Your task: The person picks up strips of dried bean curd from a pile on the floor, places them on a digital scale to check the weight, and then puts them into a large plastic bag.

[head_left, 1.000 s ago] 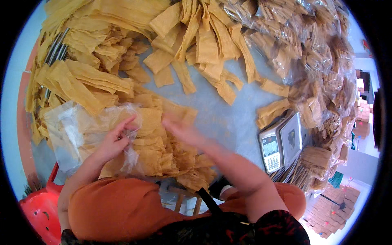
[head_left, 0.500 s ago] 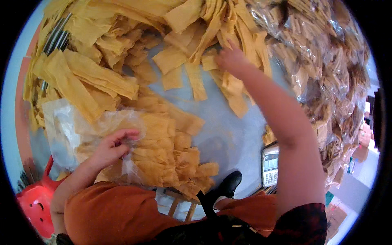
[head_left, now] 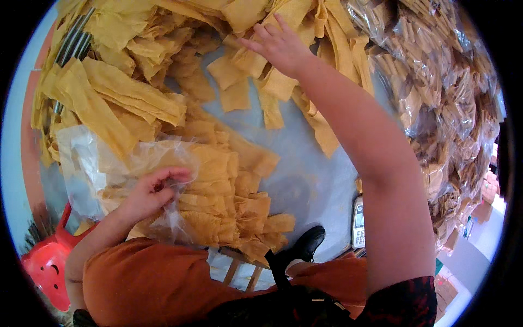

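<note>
My left hand [head_left: 152,195] is closed with curled fingers on a clear plastic bag [head_left: 81,155], whose thin film spreads to the left and drapes over yellow sheets. Under and beside the bag lies a stack of wrinkled yellow strips [head_left: 210,210], like dried bean curd sheets. My right hand [head_left: 283,49] is stretched to the far side, fingers spread, palm down over a broad yellow sheet [head_left: 280,82]. Whether its fingertips touch that sheet I cannot tell. More loose strips [head_left: 324,125] fan out around it.
A large heap of yellow sheets [head_left: 131,103] fills the left and far side. At right, filled clear bags of brownish strips [head_left: 430,82] are piled high. A calculator-like device with keys [head_left: 358,223] lies beside my right arm. A red plastic container [head_left: 49,267] stands lower left; my black shoe [head_left: 309,243] shows below.
My right hand has moved left and farther away, its fingers now spread over another sheet. My left hand stays at the bag. The view has shifted slightly.
</note>
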{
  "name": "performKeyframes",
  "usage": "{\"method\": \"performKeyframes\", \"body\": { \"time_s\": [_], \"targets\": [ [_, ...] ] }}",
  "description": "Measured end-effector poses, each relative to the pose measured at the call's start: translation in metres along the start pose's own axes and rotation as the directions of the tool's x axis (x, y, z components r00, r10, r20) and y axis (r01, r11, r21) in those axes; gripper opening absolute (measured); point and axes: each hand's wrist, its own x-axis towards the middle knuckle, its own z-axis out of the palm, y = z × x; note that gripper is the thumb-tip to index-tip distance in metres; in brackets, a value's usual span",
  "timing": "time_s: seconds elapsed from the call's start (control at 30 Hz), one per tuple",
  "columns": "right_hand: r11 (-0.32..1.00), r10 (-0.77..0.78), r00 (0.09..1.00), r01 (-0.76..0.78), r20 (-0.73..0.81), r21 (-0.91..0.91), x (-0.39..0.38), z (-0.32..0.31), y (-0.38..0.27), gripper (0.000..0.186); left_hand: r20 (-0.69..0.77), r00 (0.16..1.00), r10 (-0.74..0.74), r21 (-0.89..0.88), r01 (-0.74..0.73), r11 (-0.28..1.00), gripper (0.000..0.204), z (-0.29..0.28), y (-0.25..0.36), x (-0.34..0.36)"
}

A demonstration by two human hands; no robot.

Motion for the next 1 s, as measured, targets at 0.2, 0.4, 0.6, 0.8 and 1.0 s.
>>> {"method": "performKeyframes", "body": {
  "time_s": [0.2, 0.4, 0.6, 0.8, 1.0],
  "targets": [
    [0.968, -0.25, 0.953, 0.247, -0.174, -0.04, -0.015, 0.0, 0.025, 0.056, -0.002, 0.999, -0.041, -0.004, 0.041, 0.999, 0.051, 0.001, 0.001, 0.0],
    [0.942, -0.335, 0.894, 0.319, 0.299, 0.1, -0.037, -0.006, 0.018, 0.034, 0.014, 0.996, -0.086, -0.046, 0.086, 0.995, 0.051, -0.003, 0.0, 0.002],
    [0.9, -0.259, 0.96, 0.198, 0.108, 0.389, -0.01, -0.089, 0.019, 0.017, -0.002, 0.999, 0.039, 0.013, -0.039, 0.999, 0.051, -0.002, -0.005, 0.001],
    [0.954, -0.218, 0.716, 0.014, 0.664, 0.298, -0.021, -0.079, -0.002, 0.018, -0.016, 1.0, -0.027, -0.007, 0.027, 1.0, 0.049, -0.001, 0.0, 0.003],
    [0.935, -0.35, 0.836, 0.341, 0.422, 0.1, -0.066, 0.001, -0.004, 0.021, -0.022, 0.993, -0.117, -0.015, 0.117, 0.993, 0.049, -0.002, 0.019, -0.005]
  ]
}}
